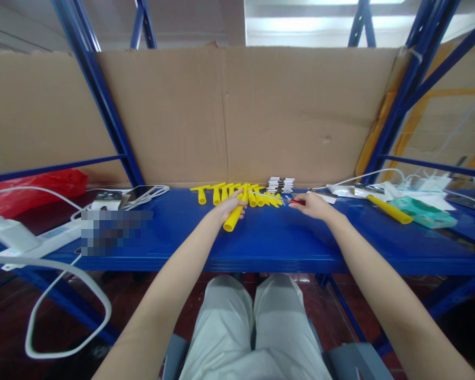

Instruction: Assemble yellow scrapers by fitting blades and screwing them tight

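Note:
My left hand (233, 207) is wrapped around a yellow T-shaped plastic handle (231, 220), whose round open end points toward me. In my closed right hand (312, 205) is a screwdriver (298, 201) with a red grip. Its thin pale shaft seems to reach left toward the head of the yellow handle; whether it touches cannot be made out. Behind my left hand lies a row of similar yellow T-shaped handles (216, 196). Small metal bits, perhaps screws (287, 199), are scattered between my hands. A stack of flat white-and-dark strips (280, 185) sits just behind them.
Cardboard (261, 116) walls off the back of the blue table (277, 240). At right lie a yellow tube (390, 209), a green packet (423, 211) and white cables. A white power strip (55, 237), looped cable (106, 311) and red bag (43, 184) are at left.

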Available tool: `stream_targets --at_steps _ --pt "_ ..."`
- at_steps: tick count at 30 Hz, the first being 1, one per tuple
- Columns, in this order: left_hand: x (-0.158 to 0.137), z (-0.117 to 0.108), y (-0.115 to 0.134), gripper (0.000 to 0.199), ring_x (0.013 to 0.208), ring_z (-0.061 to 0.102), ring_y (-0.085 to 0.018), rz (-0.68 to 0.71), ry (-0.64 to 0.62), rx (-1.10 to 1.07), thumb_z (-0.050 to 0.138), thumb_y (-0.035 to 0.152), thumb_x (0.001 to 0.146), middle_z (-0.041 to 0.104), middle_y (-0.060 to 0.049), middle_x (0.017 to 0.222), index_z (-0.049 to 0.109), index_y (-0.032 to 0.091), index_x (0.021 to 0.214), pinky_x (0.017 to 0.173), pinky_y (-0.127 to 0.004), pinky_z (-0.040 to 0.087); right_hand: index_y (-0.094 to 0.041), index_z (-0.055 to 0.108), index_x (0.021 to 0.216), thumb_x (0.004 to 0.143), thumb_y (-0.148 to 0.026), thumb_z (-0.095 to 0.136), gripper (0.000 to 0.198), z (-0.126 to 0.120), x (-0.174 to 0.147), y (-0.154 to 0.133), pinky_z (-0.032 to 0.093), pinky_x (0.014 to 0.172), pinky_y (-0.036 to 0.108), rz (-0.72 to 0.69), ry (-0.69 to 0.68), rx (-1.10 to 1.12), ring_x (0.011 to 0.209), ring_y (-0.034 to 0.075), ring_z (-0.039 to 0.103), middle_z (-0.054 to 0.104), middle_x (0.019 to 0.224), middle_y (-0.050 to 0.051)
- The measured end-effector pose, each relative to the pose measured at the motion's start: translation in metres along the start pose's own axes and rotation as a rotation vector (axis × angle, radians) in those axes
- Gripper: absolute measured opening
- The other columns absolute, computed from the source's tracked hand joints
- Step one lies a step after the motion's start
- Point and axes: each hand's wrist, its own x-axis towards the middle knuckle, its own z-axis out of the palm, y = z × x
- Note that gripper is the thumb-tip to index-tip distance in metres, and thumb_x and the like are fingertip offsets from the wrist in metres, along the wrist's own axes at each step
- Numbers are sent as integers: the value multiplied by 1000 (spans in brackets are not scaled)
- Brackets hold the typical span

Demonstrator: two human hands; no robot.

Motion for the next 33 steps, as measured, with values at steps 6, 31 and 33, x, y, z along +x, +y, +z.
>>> stream_targets --at_steps 6,31,33 --pt "0 0 -1 71 41 43 -7 -2 -15 -2 40 1 85 46 4 65 18 32 145 39 -17 34 -21 52 75 71 -33 65 18 3 2 3 38 58 25 27 29 51 61 16 56 66 72 4" --pt "-1 1 0 70 43 44 -7 -3 -5 44 40 3 85 47 3 67 19 33 145 41 -18 37 -20 55 75 72 -37 64 20 6 3 8 36 57 26 17 -3 41 62 17 56 64 71 4" --pt "-1 2 0 70 43 44 -7 -3 -8 43 40 3 85 47 3 67 19 33 145 41 -18 37 -20 53 76 70 -32 65 19 8 4 10 36 57 25 38 17 49 61 16 55 65 72 3"
